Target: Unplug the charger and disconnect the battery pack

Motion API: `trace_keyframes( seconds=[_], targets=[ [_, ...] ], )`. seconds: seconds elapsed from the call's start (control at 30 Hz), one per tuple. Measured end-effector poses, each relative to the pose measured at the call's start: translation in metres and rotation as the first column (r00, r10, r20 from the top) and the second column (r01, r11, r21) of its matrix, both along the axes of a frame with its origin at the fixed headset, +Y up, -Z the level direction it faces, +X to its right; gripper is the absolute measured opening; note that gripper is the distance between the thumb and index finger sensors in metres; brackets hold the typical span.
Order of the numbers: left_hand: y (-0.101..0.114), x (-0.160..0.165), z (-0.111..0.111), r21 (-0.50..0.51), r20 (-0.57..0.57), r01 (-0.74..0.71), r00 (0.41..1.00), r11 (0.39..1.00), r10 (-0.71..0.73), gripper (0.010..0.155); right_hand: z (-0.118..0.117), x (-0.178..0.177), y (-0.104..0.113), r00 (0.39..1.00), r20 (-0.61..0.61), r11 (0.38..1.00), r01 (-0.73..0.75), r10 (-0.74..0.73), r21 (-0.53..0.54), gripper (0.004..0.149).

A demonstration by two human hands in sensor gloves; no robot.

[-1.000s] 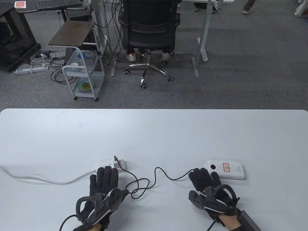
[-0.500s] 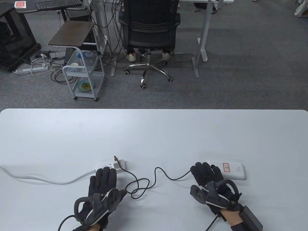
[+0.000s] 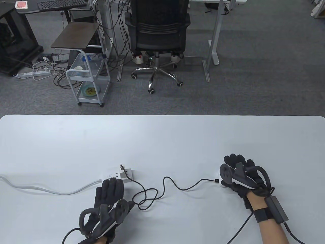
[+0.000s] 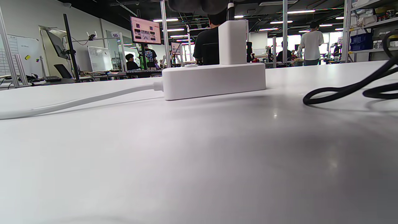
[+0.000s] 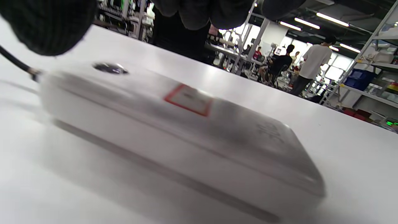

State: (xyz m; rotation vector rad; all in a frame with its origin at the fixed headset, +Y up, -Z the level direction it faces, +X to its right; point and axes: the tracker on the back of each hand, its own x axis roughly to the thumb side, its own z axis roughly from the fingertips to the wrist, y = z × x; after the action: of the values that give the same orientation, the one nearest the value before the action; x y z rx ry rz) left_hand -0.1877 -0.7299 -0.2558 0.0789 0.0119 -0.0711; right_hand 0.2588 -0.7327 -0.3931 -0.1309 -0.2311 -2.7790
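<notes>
A white power strip (image 3: pixel 113 175) lies at the table's near left with a white charger (image 3: pixel 126 173) plugged into it. A black cable (image 3: pixel 162 186) runs from the charger's top to the white battery pack (image 3: pixel 218 178) at near right. My left hand (image 3: pixel 110 188) lies flat and open, fingertips at the strip's near edge. My right hand (image 3: pixel 232 172) is over the battery pack and hides most of it. In the right wrist view the pack (image 5: pixel 186 124) is blurred; the fingers (image 5: pixel 217 11) hang above it, apart from it, with the thumb (image 5: pixel 46 25) near the cable plug (image 5: pixel 32 74).
The strip's white cord (image 3: pixel 50 189) trails off the table's left edge. The black cable loops on the table between the hands (image 4: pixel 351 88). In the left wrist view the strip (image 4: pixel 214 81) and charger (image 4: pixel 232 42) stand just ahead. The bare table (image 3: pixel 162 142) stretches beyond.
My right hand moved right and forward from beside the pack's cable end to over the battery pack. My left hand stayed flat by the power strip.
</notes>
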Motion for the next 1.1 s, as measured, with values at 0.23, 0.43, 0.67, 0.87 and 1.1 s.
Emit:
trace_keyframes(
  seconds=[0.23, 0.43, 0.67, 0.87, 1.1],
  targets=[
    [0.000, 0.000, 0.000, -0.009, -0.004, -0.002, 1.000, 1.000, 0.002, 0.091, -0.008, 0.013, -0.024, 0.996, -0.001, 0.984, 0.088, -0.089, -0.156, 0.088],
    [-0.001, -0.001, 0.002, -0.021, -0.013, -0.002, 1.000, 1.000, 0.001, 0.090, -0.014, 0.019, -0.035, 0.990, 0.011, 0.971, 0.143, -0.144, -0.193, 0.094],
    [-0.002, -0.001, 0.001, -0.031, -0.012, -0.001, 1.000, 1.000, 0.001, 0.090, -0.018, 0.017, -0.032, 0.985, -0.010, 0.971, 0.168, -0.172, -0.171, 0.091],
    [-0.002, 0.000, 0.001, -0.037, -0.014, -0.001, 1.000, 0.999, 0.001, 0.089, -0.019, 0.016, -0.031, 0.984, -0.040, 0.974, 0.164, -0.173, -0.156, 0.091],
    [-0.004, 0.000, 0.001, -0.043, -0.011, 0.005, 1.000, 0.999, -0.005, 0.089, -0.018, 0.016, -0.030, 0.976, -0.067, 0.967, 0.193, -0.206, -0.164, 0.094]
  ],
)
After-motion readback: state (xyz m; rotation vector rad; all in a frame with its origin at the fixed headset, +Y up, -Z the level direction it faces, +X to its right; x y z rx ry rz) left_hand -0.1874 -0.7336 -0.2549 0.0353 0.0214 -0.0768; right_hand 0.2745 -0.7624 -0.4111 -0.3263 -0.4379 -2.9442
